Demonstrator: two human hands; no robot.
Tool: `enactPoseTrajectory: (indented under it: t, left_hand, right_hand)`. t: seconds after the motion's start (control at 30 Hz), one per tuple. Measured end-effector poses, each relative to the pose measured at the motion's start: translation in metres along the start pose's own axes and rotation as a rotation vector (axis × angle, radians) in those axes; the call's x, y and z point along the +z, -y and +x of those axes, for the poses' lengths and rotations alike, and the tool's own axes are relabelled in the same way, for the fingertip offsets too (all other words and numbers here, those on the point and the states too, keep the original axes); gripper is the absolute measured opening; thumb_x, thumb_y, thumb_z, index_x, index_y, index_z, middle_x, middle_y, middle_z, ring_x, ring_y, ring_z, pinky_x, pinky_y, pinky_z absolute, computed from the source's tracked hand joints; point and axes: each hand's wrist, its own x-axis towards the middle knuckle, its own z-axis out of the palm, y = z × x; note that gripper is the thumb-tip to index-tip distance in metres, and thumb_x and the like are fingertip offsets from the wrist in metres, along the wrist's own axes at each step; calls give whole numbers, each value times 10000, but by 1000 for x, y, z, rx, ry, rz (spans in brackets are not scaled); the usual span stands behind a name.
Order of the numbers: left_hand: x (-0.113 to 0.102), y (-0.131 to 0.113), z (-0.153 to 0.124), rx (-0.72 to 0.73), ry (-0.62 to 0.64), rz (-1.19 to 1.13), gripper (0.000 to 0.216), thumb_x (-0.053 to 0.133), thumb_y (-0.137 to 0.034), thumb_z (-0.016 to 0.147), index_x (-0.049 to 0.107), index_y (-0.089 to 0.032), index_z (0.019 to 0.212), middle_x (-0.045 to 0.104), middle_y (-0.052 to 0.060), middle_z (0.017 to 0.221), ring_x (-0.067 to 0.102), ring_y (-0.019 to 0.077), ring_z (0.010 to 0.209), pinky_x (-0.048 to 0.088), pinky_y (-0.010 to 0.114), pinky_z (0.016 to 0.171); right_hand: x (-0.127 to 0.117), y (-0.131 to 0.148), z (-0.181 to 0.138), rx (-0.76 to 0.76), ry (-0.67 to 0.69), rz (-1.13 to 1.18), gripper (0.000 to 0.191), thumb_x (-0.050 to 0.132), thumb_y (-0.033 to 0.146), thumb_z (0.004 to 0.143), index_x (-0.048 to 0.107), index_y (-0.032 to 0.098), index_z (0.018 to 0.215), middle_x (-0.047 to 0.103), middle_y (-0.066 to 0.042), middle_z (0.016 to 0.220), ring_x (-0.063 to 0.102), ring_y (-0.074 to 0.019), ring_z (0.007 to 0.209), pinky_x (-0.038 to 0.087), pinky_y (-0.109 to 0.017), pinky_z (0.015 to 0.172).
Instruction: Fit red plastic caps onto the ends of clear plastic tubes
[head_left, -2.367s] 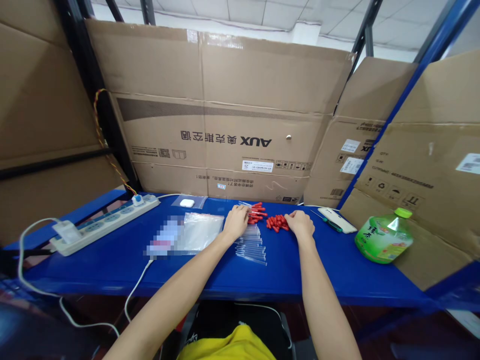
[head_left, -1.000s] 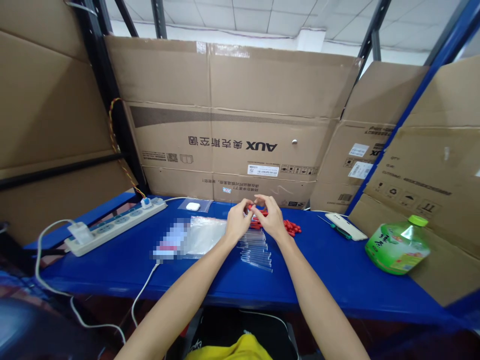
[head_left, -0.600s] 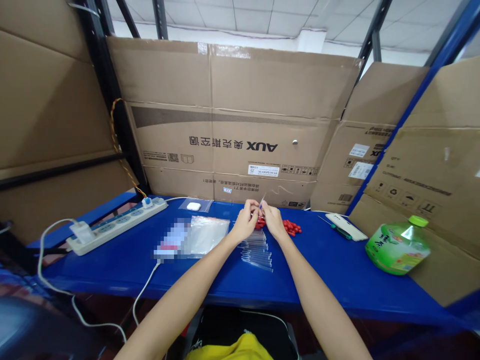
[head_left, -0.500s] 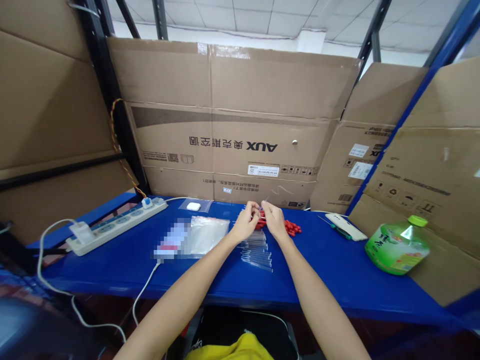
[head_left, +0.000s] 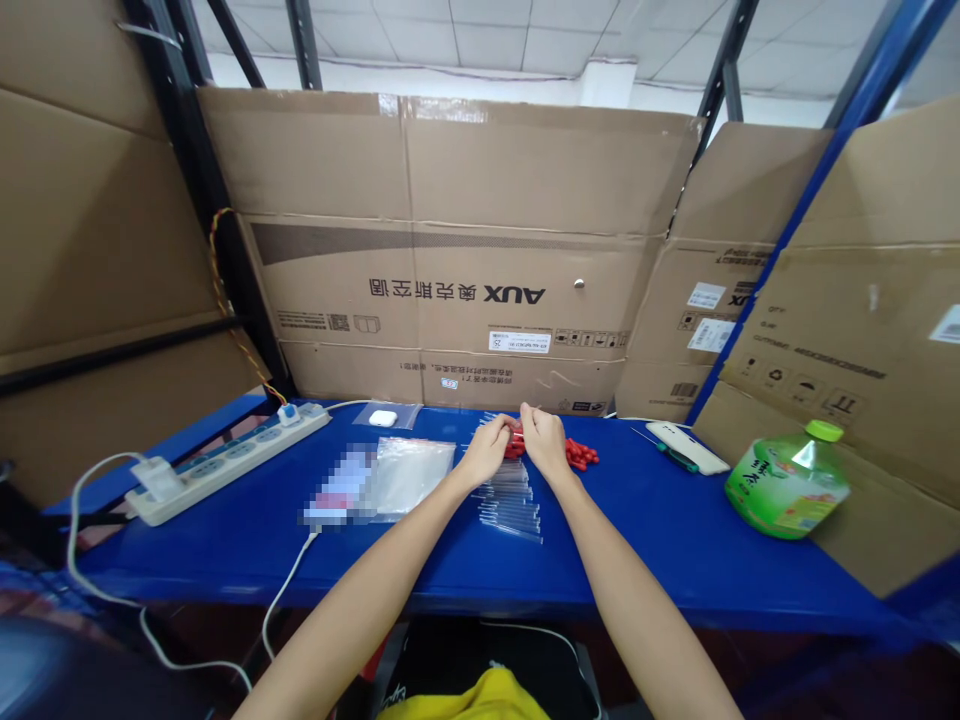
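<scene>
My left hand [head_left: 486, 452] and my right hand [head_left: 544, 440] are close together over the blue table, fingers of both closed in a pinch. Something small and thin shows between the fingertips, too small to make out. Below and between my wrists lies a row of clear thin tubes [head_left: 510, 505], side by side. Small red rubber-looking pieces [head_left: 581, 454] are heaped by my right hand, and some show behind the fingers. Left of my left hand lies a stack of clear zip bags [head_left: 411, 478].
A blurred-out phone [head_left: 341, 488] on a cable lies left of the bags. Further left are a power strip [head_left: 232, 458] and a small white case [head_left: 383, 418]. To the right are a green-handled screwdriver [head_left: 679, 457], a white flat object [head_left: 694, 448] and a green bottle [head_left: 787, 485]. Cardboard [head_left: 465, 180] walls the back.
My hands have drawn slightly closer, and my right fingers have turned inward. The thin strand that stuck up above the fingertips hardly shows now. The view has shifted a little.
</scene>
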Motion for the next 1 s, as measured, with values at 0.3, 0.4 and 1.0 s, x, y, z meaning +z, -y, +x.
enactPoseTrajectory:
  t: [0.3, 0.4, 1.0]
  left_hand:
    - [2, 5, 2, 25, 3, -38, 333, 350, -181, 920, 640, -149, 1079, 714, 91, 1100, 637, 212, 1059, 462, 350, 1034]
    - [2, 8, 5, 35, 3, -56, 391, 349, -173, 913, 645, -136, 1166, 705, 114, 1206, 616, 225, 1179, 419, 362, 1110]
    - [-1, -21, -3, -305, 334, -756, 383, 577, -549, 910, 474, -191, 822, 208, -100, 600, 163, 66, 493, 189, 199, 481]
  right_hand:
    - [2, 5, -4, -7, 98, -146, 573, 356, 569, 1042, 662, 216, 710, 736, -71, 748, 640, -181, 695, 306, -267, 636]
    - [5, 8, -6, 11, 148, -287, 548, 331, 492, 1065, 707, 210, 783, 759, -102, 828, 661, -196, 745, 298, -279, 638]
    - [-2, -15, 10, 271, 284, 767, 566, 488, 717, 867, 335, 255, 579, 260, 76, 472, 207, -95, 436, 193, -256, 459]
